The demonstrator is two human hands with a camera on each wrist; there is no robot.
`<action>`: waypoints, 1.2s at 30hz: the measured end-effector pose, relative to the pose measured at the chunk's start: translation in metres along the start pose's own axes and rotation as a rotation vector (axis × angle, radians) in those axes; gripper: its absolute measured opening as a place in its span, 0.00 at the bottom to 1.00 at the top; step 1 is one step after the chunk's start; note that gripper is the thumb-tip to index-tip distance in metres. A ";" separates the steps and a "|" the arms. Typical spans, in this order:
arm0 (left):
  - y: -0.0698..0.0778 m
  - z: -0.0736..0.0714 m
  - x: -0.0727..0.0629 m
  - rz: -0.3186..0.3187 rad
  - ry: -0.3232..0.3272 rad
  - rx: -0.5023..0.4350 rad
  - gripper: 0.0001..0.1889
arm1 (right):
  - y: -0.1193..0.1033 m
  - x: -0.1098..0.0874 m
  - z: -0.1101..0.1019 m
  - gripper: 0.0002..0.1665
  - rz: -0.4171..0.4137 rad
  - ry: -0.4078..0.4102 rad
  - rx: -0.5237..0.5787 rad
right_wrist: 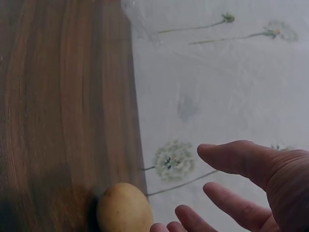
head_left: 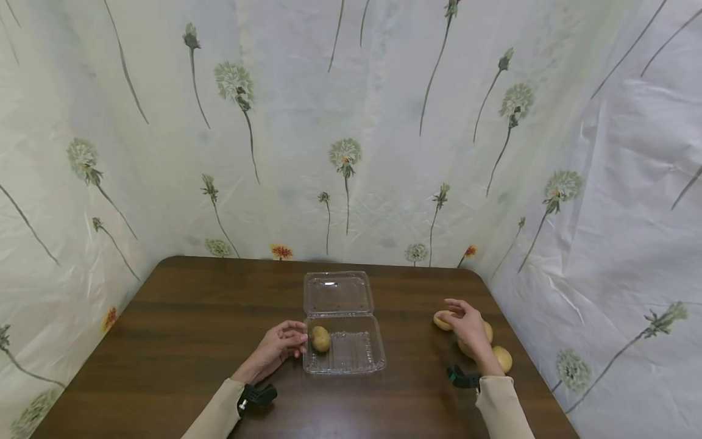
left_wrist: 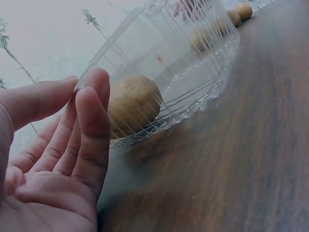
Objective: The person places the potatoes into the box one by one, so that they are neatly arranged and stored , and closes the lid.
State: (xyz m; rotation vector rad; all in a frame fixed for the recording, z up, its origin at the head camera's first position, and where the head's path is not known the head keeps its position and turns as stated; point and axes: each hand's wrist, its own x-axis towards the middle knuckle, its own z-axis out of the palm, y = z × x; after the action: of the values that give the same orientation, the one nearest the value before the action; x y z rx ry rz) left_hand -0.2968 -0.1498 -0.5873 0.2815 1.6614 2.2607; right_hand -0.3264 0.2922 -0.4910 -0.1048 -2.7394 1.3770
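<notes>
A clear plastic clamshell box lies with its lid folded back on the table, one potato inside at its left. My left hand pinches the box's left rim between thumb and fingers, as the left wrist view shows close up. Over at the right, my right hand hovers above a group of several potatoes, its fingers spread around nothing. The nearest potato lies just left of its fingertips. In the right wrist view a potato sits below the thumb, apart from it.
The brown wooden table carries everything. A flower-printed sheet hangs behind it and along both sides. The box's raised lid lies toward the back edge.
</notes>
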 end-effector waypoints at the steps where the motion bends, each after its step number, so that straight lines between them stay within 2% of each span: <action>1: 0.000 0.000 0.000 0.001 -0.002 -0.001 0.18 | 0.001 0.001 0.000 0.33 -0.006 0.002 -0.008; 5: 0.000 0.000 0.000 0.006 -0.009 -0.004 0.19 | 0.007 0.005 -0.001 0.30 -0.014 0.004 -0.040; 15: 0.000 0.000 -0.001 0.009 -0.006 0.003 0.18 | 0.021 0.014 -0.001 0.29 -0.002 -0.022 -0.065; 24: 0.000 0.000 -0.001 0.017 -0.005 0.001 0.17 | 0.031 0.020 0.002 0.27 -0.028 -0.027 -0.108; 36: 0.001 0.001 0.000 0.013 0.005 0.004 0.18 | 0.035 0.026 0.003 0.26 -0.030 -0.063 -0.179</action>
State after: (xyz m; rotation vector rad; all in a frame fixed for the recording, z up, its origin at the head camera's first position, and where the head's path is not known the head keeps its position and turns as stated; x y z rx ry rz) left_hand -0.2961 -0.1490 -0.5861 0.2889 1.6708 2.2697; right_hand -0.3517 0.3128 -0.5204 -0.0304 -2.8983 1.1450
